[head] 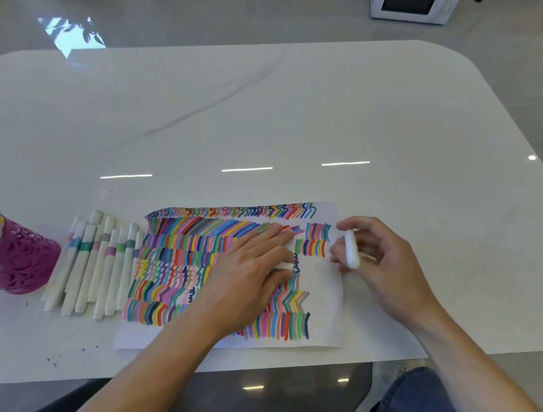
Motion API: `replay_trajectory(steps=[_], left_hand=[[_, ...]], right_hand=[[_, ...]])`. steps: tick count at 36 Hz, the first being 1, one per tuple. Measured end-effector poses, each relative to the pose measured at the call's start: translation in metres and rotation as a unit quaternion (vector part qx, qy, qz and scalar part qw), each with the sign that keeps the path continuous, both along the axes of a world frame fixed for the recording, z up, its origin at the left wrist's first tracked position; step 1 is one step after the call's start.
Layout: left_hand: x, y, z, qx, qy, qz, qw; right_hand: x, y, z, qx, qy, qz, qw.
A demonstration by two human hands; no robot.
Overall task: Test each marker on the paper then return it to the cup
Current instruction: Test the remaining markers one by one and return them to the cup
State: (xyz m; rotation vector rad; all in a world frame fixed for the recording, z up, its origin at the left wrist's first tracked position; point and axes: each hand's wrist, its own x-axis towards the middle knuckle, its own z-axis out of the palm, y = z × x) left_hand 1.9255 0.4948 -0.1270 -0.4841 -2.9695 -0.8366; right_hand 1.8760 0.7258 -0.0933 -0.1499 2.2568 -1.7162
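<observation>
Head view: the right hand (382, 272) had its grip closed round a white marker (351, 249) at the right edge of the paper (323, 302) — long axis near-to-far, tip end too blurred to tell. The left hand (247, 272) lay flat on the paper, thumb pinching a white cap (284, 265). A purple cup (14, 258) stood at the left of the worktop (310, 107).

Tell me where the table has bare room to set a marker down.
Bare: the far table beyond the paper, and the near-left edge before the marker row. Crowded: cup, marker row and paper sit side by side.
</observation>
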Motion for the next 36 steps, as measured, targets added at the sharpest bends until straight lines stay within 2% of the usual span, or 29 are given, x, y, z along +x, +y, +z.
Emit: replay_trajectory(steps=[7, 11, 21, 36], left_hand=[[0.001, 0.001, -0.003, -0.026, 0.003, -0.007, 1.0], [0.0, 0.001, -0.003, -0.027, 0.004, -0.009, 1.0], [0.0, -0.001, -0.001, -0.034, -0.01, -0.008, 0.999], [-0.001, 0.0, 0.0, -0.048, -0.01, -0.009, 0.999]], right_hand=[[0.004, -0.005, -0.012, -0.062, 0.004, -0.121, 0.991], [0.005, -0.01, -0.014, -0.071, 0.003, -0.12, 0.99], [0.008, -0.011, -0.016, -0.004, 0.013, -0.131, 0.991], [0.003, -0.013, -0.018, 0.039, 0.002, -0.126, 0.991]])
